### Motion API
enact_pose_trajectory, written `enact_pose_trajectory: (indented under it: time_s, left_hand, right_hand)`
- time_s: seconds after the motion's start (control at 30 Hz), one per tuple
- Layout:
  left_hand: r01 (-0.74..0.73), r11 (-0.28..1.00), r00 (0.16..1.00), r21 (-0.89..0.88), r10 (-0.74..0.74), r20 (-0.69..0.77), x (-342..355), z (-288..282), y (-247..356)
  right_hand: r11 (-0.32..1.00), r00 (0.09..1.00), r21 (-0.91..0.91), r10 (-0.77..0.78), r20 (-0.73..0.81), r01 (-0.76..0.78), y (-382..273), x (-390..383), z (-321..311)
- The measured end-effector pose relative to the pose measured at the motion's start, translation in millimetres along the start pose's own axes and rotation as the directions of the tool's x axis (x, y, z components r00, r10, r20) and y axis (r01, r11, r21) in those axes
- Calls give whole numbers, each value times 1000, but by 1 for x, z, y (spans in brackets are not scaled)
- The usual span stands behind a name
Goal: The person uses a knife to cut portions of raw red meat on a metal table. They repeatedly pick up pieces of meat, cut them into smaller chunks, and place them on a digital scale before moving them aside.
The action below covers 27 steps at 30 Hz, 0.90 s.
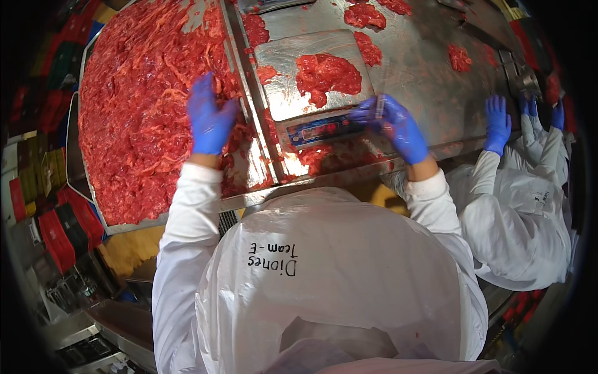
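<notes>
My left hand (210, 121), in a blue glove, rests at the right side of a large heap of raw red meat strips (137, 106), thumb spread from the fingers. The hand looks empty. My right hand (402, 128), also gloved in blue, is closed on a slim, narrow tool (379, 106) by the scale's right front corner; its kind is too blurred to tell. Between my hands stands a flat steel scale (280, 93) with a blue-edged display panel (322, 130). A flattened portion of raw meat (328, 76) lies on its plate.
A raised metal divider (248, 93) separates the meat heap from the steel table (423, 93). More meat portions (365, 16) lie beyond the scale, and one (460, 58) sits farther right. Co-workers' gloved hands (498, 124) rest along the table's right edge. Stacked coloured crates (59, 230) stand left.
</notes>
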<state>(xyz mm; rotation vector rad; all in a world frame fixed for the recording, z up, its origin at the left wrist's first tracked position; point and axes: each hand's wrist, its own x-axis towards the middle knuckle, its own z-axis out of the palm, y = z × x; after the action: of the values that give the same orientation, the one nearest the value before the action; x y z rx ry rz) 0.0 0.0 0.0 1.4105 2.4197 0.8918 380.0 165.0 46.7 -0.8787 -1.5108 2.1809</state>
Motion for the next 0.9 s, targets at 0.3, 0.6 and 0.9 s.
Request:
enact_pose_trajectory:
  time_s: [0.3, 0.6, 0.9]
  left_hand:
    - [-315, 864, 893, -392, 410, 186, -4, 43, 124]
    - [118, 803, 825, 584, -407, 392, 8, -30, -87]
    - [-104, 988, 981, 111, 120, -151, 4, 10, 14]
  right_hand:
    - [995, 997, -72, -75, -35, 72, 13, 37, 28]
    - [983, 998, -179, -42, -44, 33, 52, -34, -1]
    - [920, 991, -367, -128, 47, 136, 3, -21, -21]
